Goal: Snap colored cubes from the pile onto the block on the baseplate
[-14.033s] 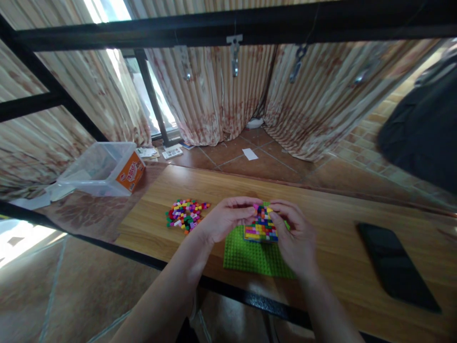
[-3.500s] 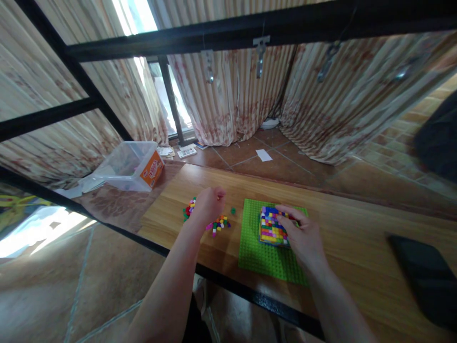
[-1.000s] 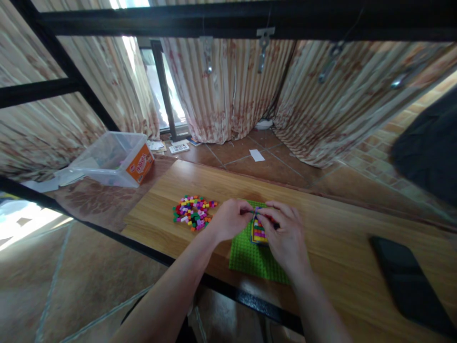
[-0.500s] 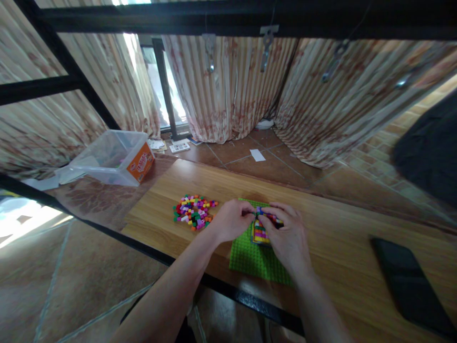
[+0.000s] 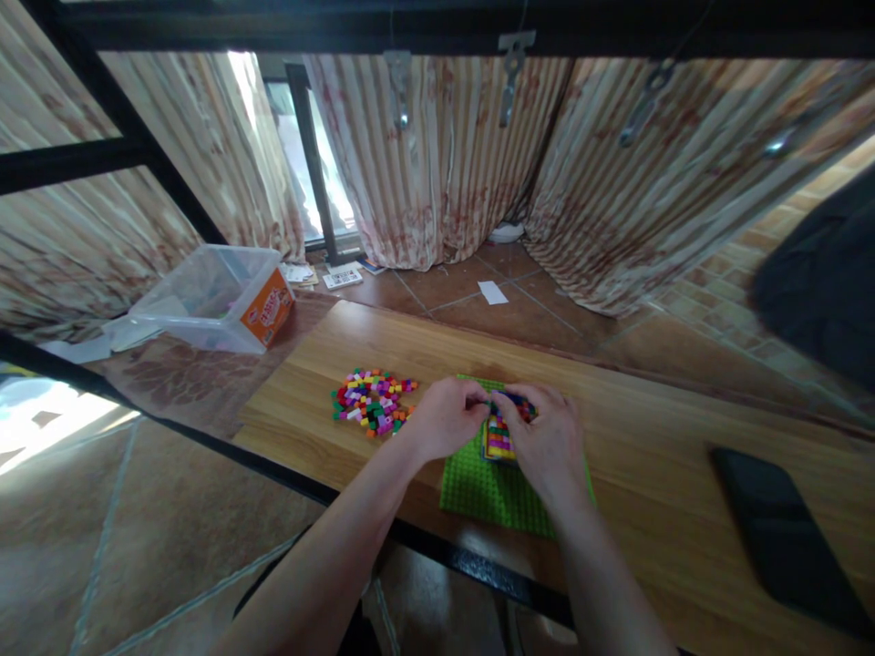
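A green studded baseplate [image 5: 485,487] lies on the wooden table [image 5: 656,474]. On it stands a multicoloured block [image 5: 499,437] built of small bricks. My left hand [image 5: 444,419] is curled at the block's left top edge, fingertips pinched there. My right hand [image 5: 543,442] covers the block's right side and top, fingers closed on it. What the left fingertips pinch is too small to make out. A pile of loose coloured bricks [image 5: 373,412] lies just left of my left hand.
A clear plastic tub with an orange label [image 5: 215,310] sits on the patterned surface at left. A black phone [image 5: 786,538] lies at the table's right. A black metal frame [image 5: 437,27] runs overhead. Beyond the table are curtains and a tiled floor.
Both hands stay together on top of the brick block, shifting only slightly. Earlier, the left hand was over the loose brick pile and has since come back to the block.
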Tool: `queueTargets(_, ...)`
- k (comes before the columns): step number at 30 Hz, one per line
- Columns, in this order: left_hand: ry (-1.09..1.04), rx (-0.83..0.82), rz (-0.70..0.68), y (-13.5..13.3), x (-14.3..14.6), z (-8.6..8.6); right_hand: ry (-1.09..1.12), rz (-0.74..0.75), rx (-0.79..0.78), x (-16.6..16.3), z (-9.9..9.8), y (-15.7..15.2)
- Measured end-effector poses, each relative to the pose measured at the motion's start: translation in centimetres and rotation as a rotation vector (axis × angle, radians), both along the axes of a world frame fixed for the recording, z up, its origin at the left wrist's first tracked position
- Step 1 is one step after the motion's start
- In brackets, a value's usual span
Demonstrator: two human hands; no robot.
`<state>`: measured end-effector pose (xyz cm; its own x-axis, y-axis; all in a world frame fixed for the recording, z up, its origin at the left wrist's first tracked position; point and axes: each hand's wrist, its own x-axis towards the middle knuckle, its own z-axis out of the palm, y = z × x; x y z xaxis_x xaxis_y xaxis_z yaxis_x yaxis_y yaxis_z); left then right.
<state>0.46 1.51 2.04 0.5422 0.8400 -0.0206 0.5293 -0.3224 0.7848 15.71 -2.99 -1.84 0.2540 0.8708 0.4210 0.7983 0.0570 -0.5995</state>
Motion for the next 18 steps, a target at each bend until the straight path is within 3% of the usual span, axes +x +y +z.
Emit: queueTargets(18,-0.014,-0.009,0.03,0.19,-0.22,-0.33,0.088,0.023,-0.001,0.08,0.0,0.05)
